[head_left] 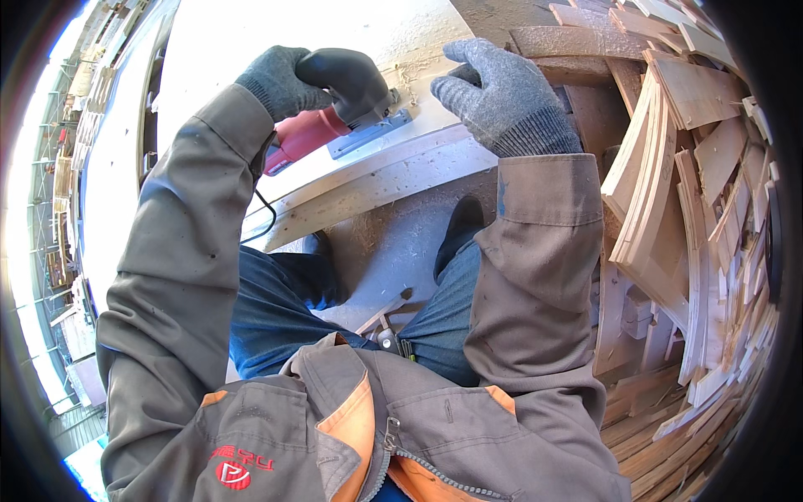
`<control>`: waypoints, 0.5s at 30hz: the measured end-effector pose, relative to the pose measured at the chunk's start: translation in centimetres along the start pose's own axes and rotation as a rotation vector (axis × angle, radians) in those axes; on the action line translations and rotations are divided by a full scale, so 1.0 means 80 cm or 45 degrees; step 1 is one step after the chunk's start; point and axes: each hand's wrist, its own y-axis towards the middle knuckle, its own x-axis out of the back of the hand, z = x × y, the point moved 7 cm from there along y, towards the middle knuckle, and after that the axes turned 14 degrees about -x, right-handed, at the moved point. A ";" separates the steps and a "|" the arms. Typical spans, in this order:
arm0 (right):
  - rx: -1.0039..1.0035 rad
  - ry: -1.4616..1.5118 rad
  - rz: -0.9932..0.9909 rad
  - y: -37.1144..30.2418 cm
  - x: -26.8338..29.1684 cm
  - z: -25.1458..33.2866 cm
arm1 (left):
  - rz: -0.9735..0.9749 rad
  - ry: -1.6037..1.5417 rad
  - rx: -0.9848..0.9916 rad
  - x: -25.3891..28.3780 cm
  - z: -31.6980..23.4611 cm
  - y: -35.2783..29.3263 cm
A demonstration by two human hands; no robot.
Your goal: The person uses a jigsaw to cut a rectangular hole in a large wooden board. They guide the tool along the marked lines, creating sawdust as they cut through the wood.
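Note:
My left hand (287,82), in a grey knit glove, is closed around the black curved handle of a red and black corded power tool (311,136). Its flat blue-grey base plate (368,135) lies at the near edge of a pale work surface (242,38); the blade or cutter is hidden. To the right of the tool, my right hand (510,99), gloved alike, hovers by the surface's right edge. Its fingers are half bent, thumb and forefinger apart, and nothing shows between them. Wood shavings (407,77) lie between the tool and this hand.
Curved plywood offcuts (648,180) and strips pile up high along the right side, close to my right arm. A wooden rail (368,191) runs along the surface's near edge. The tool's black cord (272,219) hangs beside my left forearm. My boots stand on a dusty floor (376,284).

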 end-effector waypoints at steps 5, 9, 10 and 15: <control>-0.005 0.005 -0.006 -0.002 0.001 0.001 | 0.012 -0.011 0.017 -0.003 -0.003 0.004; 0.004 0.016 -0.003 -0.001 0.000 0.000 | 0.027 -0.030 0.004 -0.005 -0.006 0.007; -0.001 0.017 0.004 -0.001 -0.001 0.000 | 0.031 -0.035 0.002 -0.005 -0.007 0.008; -0.015 0.007 0.028 0.001 -0.003 0.000 | 0.043 -0.053 0.002 -0.007 -0.010 0.010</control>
